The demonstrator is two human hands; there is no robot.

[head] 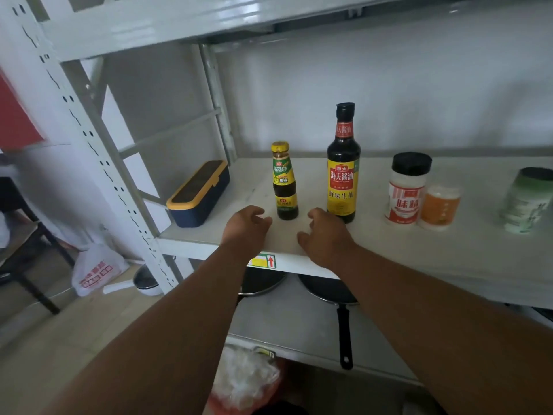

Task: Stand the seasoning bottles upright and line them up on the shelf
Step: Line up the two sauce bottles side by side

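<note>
Several seasoning containers stand upright in a row on the white shelf (389, 253). From left to right they are a small dark sauce bottle (285, 182) with a yellow cap, a tall soy sauce bottle (343, 169), a white shaker (406, 190) with a black lid, a small orange jar (439, 206) and a green-white canister (527, 202). My left hand (247, 229) hovers just left of the small bottle with loosely curled fingers and holds nothing. Just in front of the soy sauce bottle, my right hand (324, 235) is likewise empty.
A navy box with a yellow rim (199, 194) lies at the shelf's left end. Two dark pans (326, 290) sit on the shelf below. A perforated upright post (89, 139) frames the left side. A white plastic bag (95, 269) lies on the floor.
</note>
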